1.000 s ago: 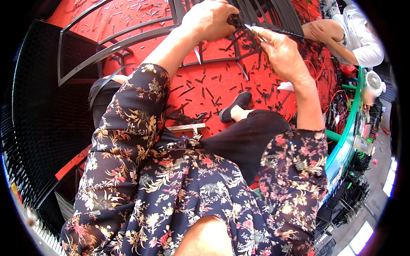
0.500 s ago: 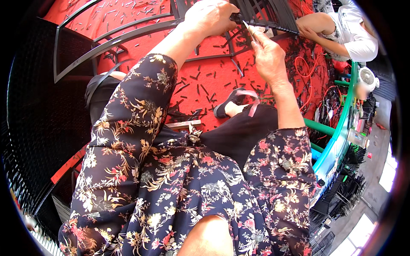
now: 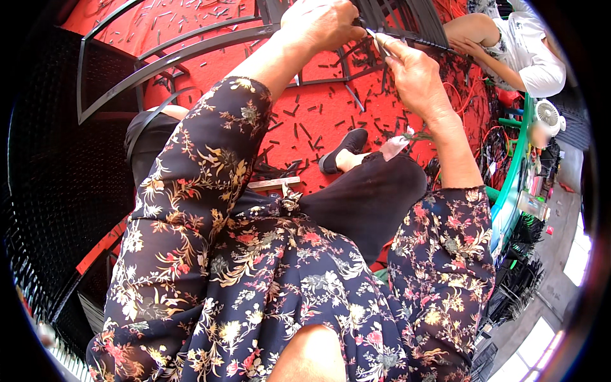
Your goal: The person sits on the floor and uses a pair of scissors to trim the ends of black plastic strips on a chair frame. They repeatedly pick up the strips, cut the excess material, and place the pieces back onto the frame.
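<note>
At the top middle, my left hand point(image 3: 320, 25) is closed with its fingers pinched at the edge of black flat strips point(image 3: 404, 22) on a black curved frame point(image 3: 184, 56). What lies inside that pinch is mostly hidden. Just to its right, my right hand point(image 3: 419, 79) is closed on a slim metal tool point(image 3: 372, 34), its pale pointed tip turned toward the left fingers. Whether it is a blade or scissors cannot be made out. The strips cross the frame's far right part, while its left part shows open bars.
Short black offcuts lie over the red floor covering point(image 3: 305, 114). A wooden stick point(image 3: 273, 184) rests by my legs, and a pinkish-white strip point(image 3: 396, 145) is at my right knee. A dark woven panel point(image 3: 63, 140) stands left. Another person point(image 3: 528, 54) sits right, near a white fan point(image 3: 548, 118).
Both hands have shifted slightly right along the frame, the right one further and a little down. My right knee has swung right, and the pinkish-white strip with it.
</note>
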Motion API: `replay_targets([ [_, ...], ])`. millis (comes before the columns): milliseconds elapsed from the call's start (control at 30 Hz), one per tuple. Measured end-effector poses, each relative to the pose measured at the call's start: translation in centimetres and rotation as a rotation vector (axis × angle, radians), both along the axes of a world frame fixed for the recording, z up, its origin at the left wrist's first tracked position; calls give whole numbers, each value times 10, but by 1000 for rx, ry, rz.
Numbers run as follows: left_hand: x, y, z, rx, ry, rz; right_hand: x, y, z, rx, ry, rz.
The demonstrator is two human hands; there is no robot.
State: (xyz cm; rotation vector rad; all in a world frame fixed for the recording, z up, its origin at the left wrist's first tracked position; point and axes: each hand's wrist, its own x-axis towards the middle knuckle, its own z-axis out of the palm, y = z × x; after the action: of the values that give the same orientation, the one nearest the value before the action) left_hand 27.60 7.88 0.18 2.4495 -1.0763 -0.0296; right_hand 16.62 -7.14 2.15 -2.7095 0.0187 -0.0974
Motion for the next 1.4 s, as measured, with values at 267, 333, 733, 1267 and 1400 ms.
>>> replay_targets([
  [267, -7, 16, 6, -135, -66, 17, -2, 34, -52, 190, -311, -233],
  [333, 5, 6, -14, -140, -138, 21, 0, 51, -77, 270, -507, -321],
  [733, 12, 9, -9, -25, -64, 22, 26, 2, -8, -93, 25, 62],
  [1267, 18, 9, -20, -65, -89, -9, 15, 9, -35, 11, -125, -51],
  [1400, 14, 10, -11, -14, -121, 4, 22, 14, -33, 21, -177, -44],
])
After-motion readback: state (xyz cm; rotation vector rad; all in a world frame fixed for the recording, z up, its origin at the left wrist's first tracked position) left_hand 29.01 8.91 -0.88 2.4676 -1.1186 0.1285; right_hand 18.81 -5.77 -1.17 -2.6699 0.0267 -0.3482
